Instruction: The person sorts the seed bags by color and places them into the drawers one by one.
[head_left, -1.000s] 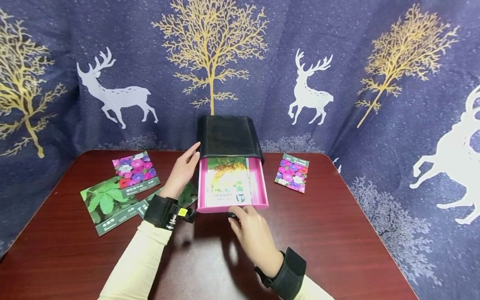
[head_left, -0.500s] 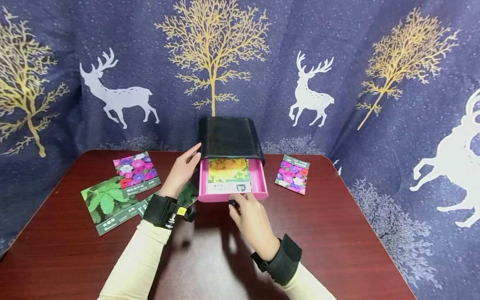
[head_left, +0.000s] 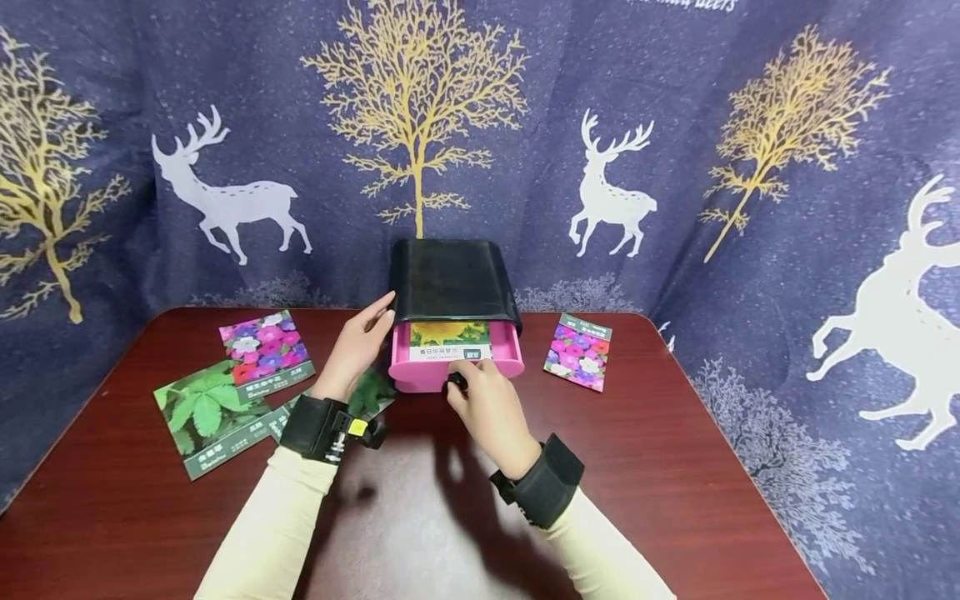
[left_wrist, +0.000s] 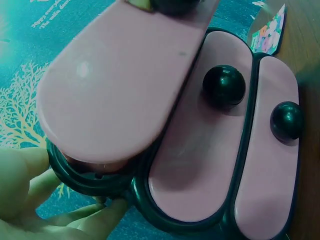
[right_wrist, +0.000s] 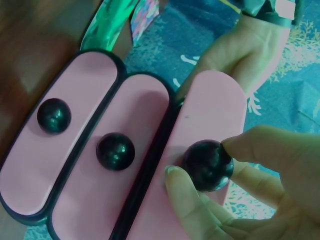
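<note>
A black cabinet (head_left: pixel 453 279) stands at the back of the table, with three pink drawers stacked in it, as the wrist views show. Its top drawer (head_left: pixel 418 380) is partly out, and a flower-picture packet (head_left: pixel 450 337) lies inside. My right hand (head_left: pixel 491 417) pinches that drawer's round black knob (right_wrist: pixel 207 166) between thumb and fingers. Against the cabinet's left side rests my left hand (head_left: pixel 351 354), fingers extended along the casing. Below the top drawer, the middle drawer (left_wrist: pixel 200 150) and bottom drawer (left_wrist: pixel 267 185) sit closed, each with a black knob.
Left of the cabinet lie a pink-flower packet (head_left: pixel 264 346), a green-leaf packet (head_left: pixel 206 417) and another packet (head_left: pixel 371 392) partly behind my left wrist. Another flower packet (head_left: pixel 577 352) lies to the right. A blue deer-print cloth (head_left: pixel 517 200) hangs behind the table (head_left: pixel 660 467).
My right hand has pushed the top drawer back into the cabinet, so less of the packet inside shows. My left hand has stayed at the cabinet's side.
</note>
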